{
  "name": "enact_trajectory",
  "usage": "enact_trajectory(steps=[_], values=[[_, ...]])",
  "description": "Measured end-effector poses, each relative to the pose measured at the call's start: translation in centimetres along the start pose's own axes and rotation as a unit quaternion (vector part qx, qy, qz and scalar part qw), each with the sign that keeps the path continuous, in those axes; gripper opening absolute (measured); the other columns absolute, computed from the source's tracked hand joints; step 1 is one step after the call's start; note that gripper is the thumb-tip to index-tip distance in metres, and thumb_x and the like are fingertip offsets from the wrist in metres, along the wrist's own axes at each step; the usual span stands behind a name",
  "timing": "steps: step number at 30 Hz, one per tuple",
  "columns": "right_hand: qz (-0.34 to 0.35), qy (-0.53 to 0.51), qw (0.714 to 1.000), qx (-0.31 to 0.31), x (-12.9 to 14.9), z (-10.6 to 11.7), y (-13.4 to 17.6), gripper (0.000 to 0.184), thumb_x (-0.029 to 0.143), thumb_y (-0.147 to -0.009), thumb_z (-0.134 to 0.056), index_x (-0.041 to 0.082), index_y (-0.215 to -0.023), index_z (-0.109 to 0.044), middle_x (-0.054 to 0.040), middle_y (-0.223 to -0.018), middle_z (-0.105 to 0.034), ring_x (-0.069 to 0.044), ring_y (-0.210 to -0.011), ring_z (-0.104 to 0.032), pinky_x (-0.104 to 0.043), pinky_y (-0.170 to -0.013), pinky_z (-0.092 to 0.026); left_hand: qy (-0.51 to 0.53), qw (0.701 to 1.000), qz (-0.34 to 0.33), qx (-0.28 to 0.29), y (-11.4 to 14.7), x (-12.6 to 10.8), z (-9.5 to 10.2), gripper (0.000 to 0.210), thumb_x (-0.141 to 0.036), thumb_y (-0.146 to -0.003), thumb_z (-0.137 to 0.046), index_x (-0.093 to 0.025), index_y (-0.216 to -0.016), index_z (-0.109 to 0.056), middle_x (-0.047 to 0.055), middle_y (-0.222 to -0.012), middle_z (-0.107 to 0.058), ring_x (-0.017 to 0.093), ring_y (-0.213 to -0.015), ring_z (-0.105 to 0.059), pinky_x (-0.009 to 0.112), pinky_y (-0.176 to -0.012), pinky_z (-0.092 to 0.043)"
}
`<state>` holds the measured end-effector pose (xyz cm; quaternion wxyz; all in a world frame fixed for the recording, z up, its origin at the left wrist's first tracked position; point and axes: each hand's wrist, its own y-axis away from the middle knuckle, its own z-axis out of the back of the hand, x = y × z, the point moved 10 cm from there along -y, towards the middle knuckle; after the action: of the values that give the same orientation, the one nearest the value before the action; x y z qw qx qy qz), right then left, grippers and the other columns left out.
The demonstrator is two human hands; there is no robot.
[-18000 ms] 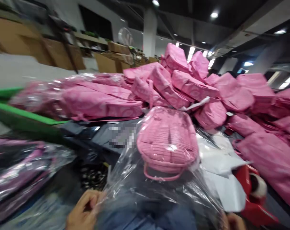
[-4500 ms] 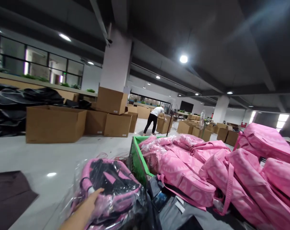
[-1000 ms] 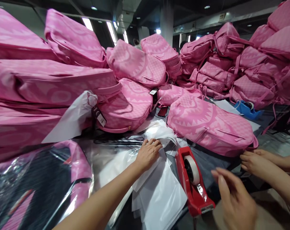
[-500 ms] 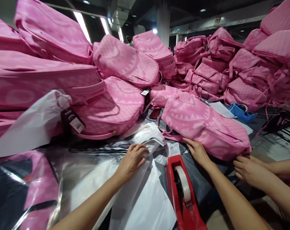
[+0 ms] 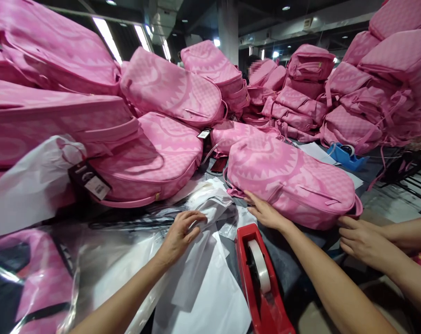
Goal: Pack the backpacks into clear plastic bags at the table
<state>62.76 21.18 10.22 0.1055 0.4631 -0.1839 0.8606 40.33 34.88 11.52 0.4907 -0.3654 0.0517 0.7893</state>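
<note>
My left hand (image 5: 181,235) hovers at or just over a stack of white tissue paper (image 5: 210,278), fingers curved and thumb apart, with nothing visible in its grasp. Stretched forward, my right hand (image 5: 264,211) has its fingers extended along the lower left edge of a pink backpack (image 5: 290,178), near its straps. That backpack lies on its back with a shark-teeth pattern facing up. Between my forearms stands a red tape dispenser (image 5: 262,273) with a roll of clear tape. Another person's hands (image 5: 363,241) touch the backpack's right end.
Pink backpacks (image 5: 172,88) are piled along the left and back, and another stack (image 5: 356,102) rises at right. A black hang tag (image 5: 89,180) dangles at left. Clear plastic bags (image 5: 81,260) cover the near left. A blue tape dispenser (image 5: 347,156) sits behind the backpack.
The view has swung slightly, shifting the scene left. My right hand has slid left along the backpack's edge. My left thumb and fingers look more spread above the paper.
</note>
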Motion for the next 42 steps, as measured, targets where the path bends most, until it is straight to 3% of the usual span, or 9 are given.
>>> enact_trajectory(steps=[3, 8, 16, 21, 24, 30, 35, 39, 42], values=[[-0.001, -0.047, 0.999, 0.014, -0.5, -0.6, -1.9, 0.058, 0.011, -0.08, -0.066, 0.023, -0.137, -0.061, -0.0103, -0.137, -0.065, -0.026, -0.129, -0.06, -0.047, -0.114, -0.044, 0.042, 0.998, 0.025, -0.024, 0.0, 0.8, 0.7, 0.034, -0.035, -0.08, -0.054, -0.023, -0.1, -0.079, 0.009, -0.111, -0.072, 0.028, -0.112, -0.064, 0.042, -0.101, -0.051], [-0.042, -0.142, 0.988, -0.045, -2.1, 1.8, -3.4, 0.061, 0.026, -0.093, -0.056, 0.024, -0.152, -0.04, -0.0119, -0.13, -0.068, -0.024, -0.122, -0.066, -0.049, -0.108, -0.05, 0.112, 0.988, 0.082, -0.074, 0.0, 2.9, 2.0, 0.035, -0.041, -0.076, -0.06, -0.021, -0.098, -0.079, 0.01, -0.111, -0.072, 0.027, -0.111, -0.065, 0.04, -0.103, -0.05], [-0.099, -0.23, 0.962, -0.111, -2.2, 4.5, -3.6, 0.058, 0.044, -0.083, -0.072, 0.024, -0.135, -0.056, -0.0103, -0.115, -0.074, -0.024, -0.098, -0.075, -0.043, -0.091, -0.061, 0.129, 0.983, 0.101, -0.081, 0.3, 4.3, 2.1, 0.035, -0.041, -0.078, -0.061, -0.019, -0.1, -0.076, 0.01, -0.108, -0.072, 0.028, -0.108, -0.066, 0.042, -0.101, -0.05], [-0.1, -0.216, 0.957, -0.164, -0.9, 8.3, -4.0, 0.067, 0.052, -0.069, -0.083, 0.024, -0.126, -0.062, -0.0117, -0.128, -0.069, -0.029, -0.112, -0.07, -0.038, -0.078, -0.064, -0.018, 0.996, -0.027, -0.083, 1.1, 0.2, 1.0, 0.034, -0.017, -0.085, -0.049, -0.02, -0.112, -0.068, 0.01, -0.117, -0.066, 0.023, -0.11, -0.064, 0.038, -0.098, -0.053], [-0.106, -0.196, 0.958, -0.179, -0.4, 9.6, -3.7, 0.074, 0.056, -0.065, -0.084, 0.023, -0.127, -0.06, -0.0141, -0.129, -0.068, -0.03, -0.116, -0.068, -0.038, -0.077, -0.064, -0.202, 0.975, -0.093, -0.016, 1.5, -3.3, -1.0, 0.044, -0.004, -0.087, -0.044, -0.019, -0.124, -0.063, 0.014, -0.127, -0.063, 0.026, -0.118, -0.06, 0.042, -0.097, -0.054], [-0.093, -0.165, 0.969, -0.157, 0.5, 6.4, -2.7, 0.069, 0.068, -0.065, -0.078, 0.019, -0.112, -0.066, -0.0159, -0.106, -0.076, -0.031, -0.103, -0.073, -0.043, -0.082, -0.061, -0.34, 0.927, -0.102, 0.123, 3.9, -8.3, -6.7, 0.042, -0.009, -0.098, -0.041, -0.014, -0.136, -0.058, 0.021, -0.141, -0.058, 0.036, -0.135, -0.051, 0.063, -0.105, -0.048], [-0.053, -0.106, 0.978, -0.172, 5.2, 4.5, 0.8, 0.048, 0.065, -0.071, -0.073, 0.02, -0.089, -0.071, -0.0119, -0.088, -0.077, -0.031, -0.089, -0.074, -0.047, -0.089, -0.058, -0.213, 0.956, -0.078, 0.187, 7.7, -9.5, -12.9, 0.048, -0.029, -0.099, -0.049, -0.015, -0.144, -0.055, 0.021, -0.142, -0.06, 0.037, -0.132, -0.054, 0.069, -0.115, -0.035], [-0.006, -0.024, 0.97, -0.242, 12.0, 4.4, 7.3, 0.027, 0.045, -0.092, -0.057, 0.024, -0.095, -0.073, -0.0049, -0.092, -0.076, -0.022, -0.09, -0.071, -0.037, -0.09, -0.056, -0.196, 0.97, -0.051, 0.136, 8.4, -8.0, -12.7, 0.048, -0.027, -0.095, -0.048, -0.02, -0.142, -0.059, 0.019, -0.145, -0.059, 0.038, -0.135, -0.053, 0.073, -0.115, -0.029], [0.108, 0.01, 0.972, -0.21, 17.6, 1.4, 11.4, 0.018, 0.028, -0.098, -0.056, 0.026, -0.099, -0.073, -0.0016, -0.09, -0.076, -0.018, -0.088, -0.071, -0.031, -0.086, -0.055, -0.131, 0.981, -0.045, 0.137, 7.3, -6.8, -12.1, 0.047, -0.044, -0.089, -0.057, -0.026, -0.131, -0.067, 0.015, -0.139, -0.063, 0.04, -0.133, -0.054, 0.075, -0.112, -0.028]])
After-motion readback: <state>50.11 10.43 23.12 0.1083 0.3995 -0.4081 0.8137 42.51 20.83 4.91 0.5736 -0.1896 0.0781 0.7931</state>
